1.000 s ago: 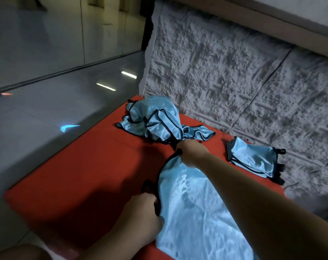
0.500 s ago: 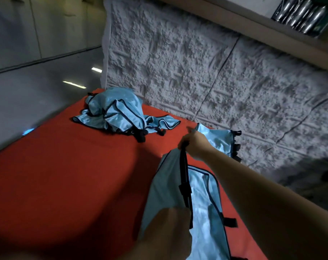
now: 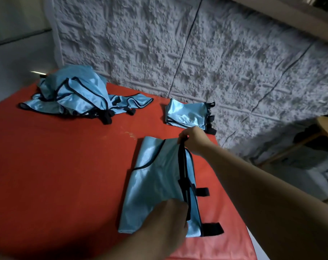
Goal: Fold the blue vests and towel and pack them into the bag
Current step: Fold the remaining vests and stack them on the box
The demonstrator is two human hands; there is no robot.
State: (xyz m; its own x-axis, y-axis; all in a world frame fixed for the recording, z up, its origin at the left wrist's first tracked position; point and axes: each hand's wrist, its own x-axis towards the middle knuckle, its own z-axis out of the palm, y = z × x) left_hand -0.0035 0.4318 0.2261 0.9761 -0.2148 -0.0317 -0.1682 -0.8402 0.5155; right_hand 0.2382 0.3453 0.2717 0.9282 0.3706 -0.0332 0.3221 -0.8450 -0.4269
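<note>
Vest (image 3: 155,186) half-folded on tabletop (image 3: 56,175): right hand (image 3: 194,140) pinches top edge, left hand (image 3: 168,216) apparently grips bottom edge, keeping the fold aligned.

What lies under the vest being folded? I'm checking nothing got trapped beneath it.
Around the vest only the red mat shows. Whatever lies directly beneath is covered by the fabric and both hands.
</note>
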